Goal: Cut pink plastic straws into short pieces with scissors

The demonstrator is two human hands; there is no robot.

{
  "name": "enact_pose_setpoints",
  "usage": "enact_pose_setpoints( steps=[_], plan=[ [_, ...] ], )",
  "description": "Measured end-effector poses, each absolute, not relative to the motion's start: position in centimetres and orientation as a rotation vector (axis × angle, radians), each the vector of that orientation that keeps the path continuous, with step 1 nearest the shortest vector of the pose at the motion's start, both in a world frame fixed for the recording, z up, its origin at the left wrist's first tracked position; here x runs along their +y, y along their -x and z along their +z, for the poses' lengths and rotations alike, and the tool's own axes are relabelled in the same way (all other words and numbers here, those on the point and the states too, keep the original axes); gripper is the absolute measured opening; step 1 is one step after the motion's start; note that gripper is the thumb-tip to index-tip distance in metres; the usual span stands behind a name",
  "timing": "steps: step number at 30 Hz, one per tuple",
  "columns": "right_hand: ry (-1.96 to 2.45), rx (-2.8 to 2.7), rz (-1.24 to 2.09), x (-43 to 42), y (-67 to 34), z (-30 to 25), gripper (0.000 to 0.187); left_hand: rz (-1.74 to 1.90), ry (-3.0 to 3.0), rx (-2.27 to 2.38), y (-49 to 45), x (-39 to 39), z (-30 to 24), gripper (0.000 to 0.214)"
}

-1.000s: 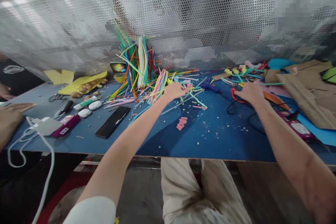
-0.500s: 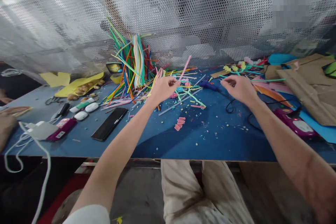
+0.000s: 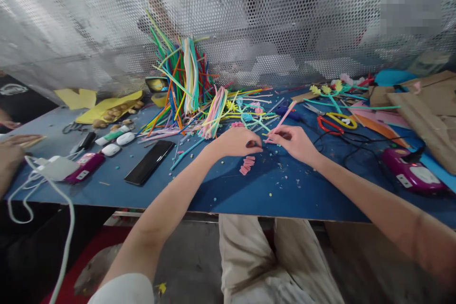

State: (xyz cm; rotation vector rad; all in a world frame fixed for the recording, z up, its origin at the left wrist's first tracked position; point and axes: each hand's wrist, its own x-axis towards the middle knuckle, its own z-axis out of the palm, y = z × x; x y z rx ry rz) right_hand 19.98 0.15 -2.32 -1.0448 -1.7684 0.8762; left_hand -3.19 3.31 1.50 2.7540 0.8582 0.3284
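Both my hands meet over the middle of the blue table (image 3: pixel 278 190). My right hand (image 3: pixel 294 141) pinches a pink straw (image 3: pixel 283 120) that slants up and away from it. My left hand (image 3: pixel 237 141) is closed beside it, its fingertips touching the straw's lower end. Just below my hands lies a small heap of short pink straw pieces (image 3: pixel 246 165). A big pile of coloured straws (image 3: pixel 188 90) stands and sprawls behind my left hand.
Red scissors (image 3: pixel 329 126) and yellow scissors (image 3: pixel 342 118) lie to the right, by black cables and a purple glue gun (image 3: pixel 409 171). A black phone (image 3: pixel 149 162), white earbud cases and chargers lie left. Another person's hand (image 3: pixel 10 154) rests at far left. A perforated metal screen (image 3: pixel 249 19) backs the table.
My right hand left the red scissors on the table and came to the centre. My left hand lifted a pink straw from the pile and brought it nearer; both hands now meet on it.
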Motion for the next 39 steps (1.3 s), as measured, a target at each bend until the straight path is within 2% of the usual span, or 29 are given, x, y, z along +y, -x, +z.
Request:
enact_pose_setpoints(
  steps=[8,15,22,25,28,32,39],
  plan=[
    [1.107,-1.731,0.789,1.0,-21.3,-2.6,0.028,-0.07,-2.545,0.758,5.1,3.8,1.2,0.02],
    [1.105,-1.733,0.756,0.7,-21.6,-2.1,0.026,-0.049,-2.454,0.712,5.3,3.7,1.5,0.017],
    [1.099,-1.743,0.761,0.7,-21.7,-2.2,0.024,-0.027,-2.24,0.748,6.2,5.0,1.2,0.028],
    [1.095,-1.741,0.765,0.8,-21.7,-2.3,0.023,0.116,-2.254,0.791,5.9,4.9,1.4,0.024],
    [1.069,-1.747,0.771,0.8,-21.7,-2.3,0.023,0.486,-2.264,0.912,4.7,4.1,1.3,0.02],
    [1.008,-1.733,0.809,0.6,-21.5,-2.1,0.023,0.83,-1.946,0.914,2.3,2.9,0.2,0.029],
    [1.011,-1.735,0.818,0.4,-21.2,-2.1,0.025,0.788,-1.516,0.802,0.5,1.8,-1.1,0.042]
  ],
)
